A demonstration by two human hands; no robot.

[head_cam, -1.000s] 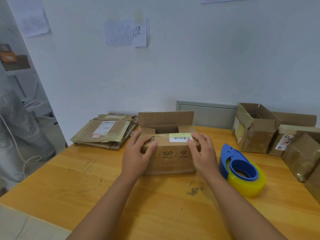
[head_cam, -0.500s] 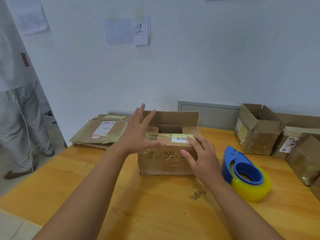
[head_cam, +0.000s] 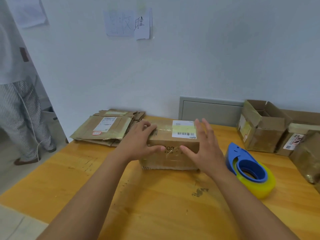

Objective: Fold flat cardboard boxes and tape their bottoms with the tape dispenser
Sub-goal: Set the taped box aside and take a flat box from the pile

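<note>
Head view: left hand (head_cam: 138, 142) curled over box (head_cam: 173, 144) flaps, right hand (head_cam: 206, 149) spread alongside. Best kept pressed flat, seam closed, before reaching for tape dispenser (head_cam: 249, 170) nearby on worktop (head_cam: 155, 205).

One head-worn view, close above the table (head_cam: 155, 205); looks forward and down (edges seemingly bowed)
</note>
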